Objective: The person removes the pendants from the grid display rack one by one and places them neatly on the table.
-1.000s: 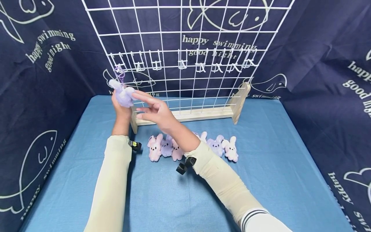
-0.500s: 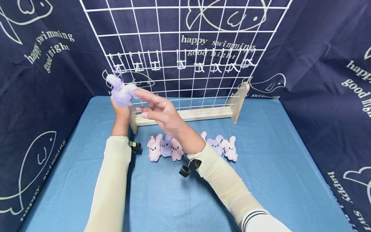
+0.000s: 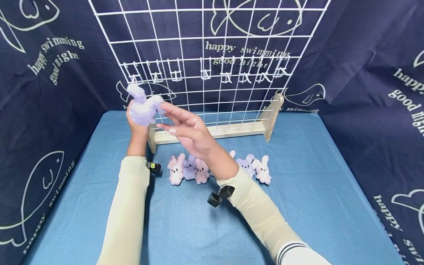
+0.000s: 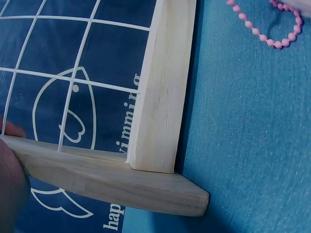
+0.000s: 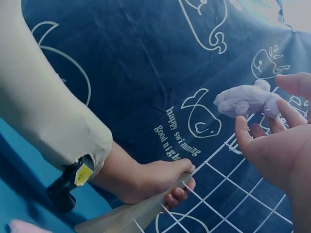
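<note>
A fluffy light purple bunny plush [image 3: 145, 109] is in the air by the left end of the hooks; its ring is hidden now. My right hand [image 3: 195, 134] is beside it with fingers extended and spread, index fingertip at the bunny's ear. In the right wrist view the bunny plush [image 5: 245, 99] lies beyond the spread fingers. My left hand [image 5: 163, 177] grips the side edge of the white wire grid rack [image 5: 226, 179]; in the head view that hand [image 3: 137, 129] is partly behind the bunny. Only part of it shows in the left wrist view.
Several white hooks [image 3: 205, 74] line one grid row. The rack stands on a wooden base [image 3: 232, 129]. On the blue table [image 3: 185, 228] lie pink bunnies [image 3: 176, 171] and purple bunnies [image 3: 246, 166], some behind my right arm. A pink bead chain [image 4: 278, 44] shows in the left wrist view.
The purple bunny has swung up and then rightward, appearing larger; its ring, seen by the leftmost hook earlier, is hidden. My right hand has shifted slightly right and its fingers have spread. The left hand stays put.
</note>
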The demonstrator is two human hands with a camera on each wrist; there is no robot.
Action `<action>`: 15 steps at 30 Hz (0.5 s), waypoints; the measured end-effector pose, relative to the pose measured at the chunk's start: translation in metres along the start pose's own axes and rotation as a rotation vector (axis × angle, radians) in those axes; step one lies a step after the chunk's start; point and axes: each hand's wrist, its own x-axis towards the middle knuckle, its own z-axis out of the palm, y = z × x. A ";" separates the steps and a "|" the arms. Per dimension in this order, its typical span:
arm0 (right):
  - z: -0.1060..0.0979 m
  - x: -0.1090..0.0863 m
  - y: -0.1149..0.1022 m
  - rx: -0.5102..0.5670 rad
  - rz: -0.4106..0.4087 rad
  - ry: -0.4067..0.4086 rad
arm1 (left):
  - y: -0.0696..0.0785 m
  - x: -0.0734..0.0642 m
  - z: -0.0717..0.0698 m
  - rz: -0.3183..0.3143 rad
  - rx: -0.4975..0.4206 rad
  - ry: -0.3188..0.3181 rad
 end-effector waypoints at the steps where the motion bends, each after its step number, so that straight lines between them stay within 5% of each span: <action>1: 0.000 -0.001 -0.001 0.034 0.013 0.011 | 0.001 0.000 0.001 -0.012 -0.031 -0.005; 10: -0.004 0.000 -0.003 0.269 0.131 0.140 | -0.003 0.003 0.000 0.012 0.058 -0.058; 15: -0.004 -0.001 -0.001 0.272 0.185 0.196 | -0.001 0.002 0.001 -0.021 0.064 -0.061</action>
